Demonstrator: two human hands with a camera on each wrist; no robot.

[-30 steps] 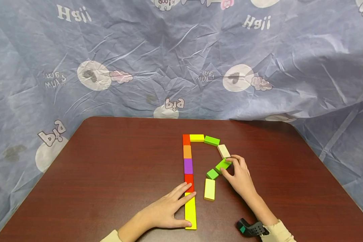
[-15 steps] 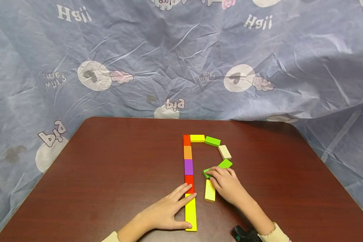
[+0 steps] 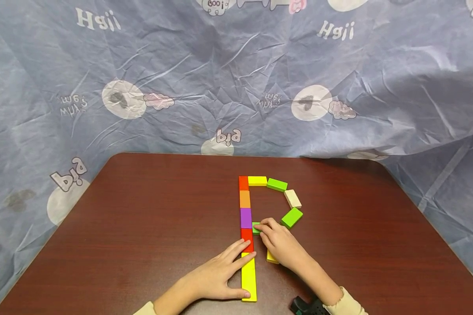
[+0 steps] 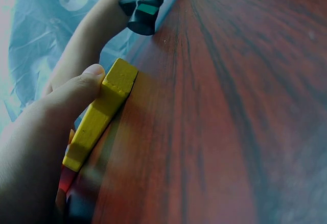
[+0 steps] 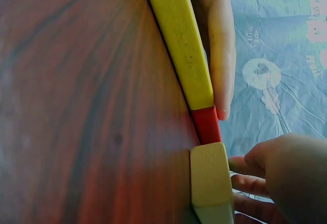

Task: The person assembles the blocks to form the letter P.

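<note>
A column of flat blocks stands mid-table: a yellow block (image 3: 248,278) nearest, then a red block (image 3: 246,235), a purple block (image 3: 246,218), an orange block (image 3: 245,199) and another red on top. My left hand (image 3: 214,275) rests spread along it, fingertips on the lower red block, thumb at the yellow block's near end. With bent fingers, my right hand (image 3: 285,245) pinches a small green block (image 3: 255,229) at the column's right side, mostly covered by the fingers. Beneath this hand a pale yellow block (image 3: 272,257) is partly hidden.
Curving from the column's top go a short yellow block (image 3: 258,180), a green block (image 3: 277,184), a cream block (image 3: 293,198) and a larger green block (image 3: 292,217). A patterned cloth (image 3: 181,87) hangs behind the brown table (image 3: 142,218).
My right hand has moved left from the larger green block, taking the small green block along to the column's side. The left hand stays in place.
</note>
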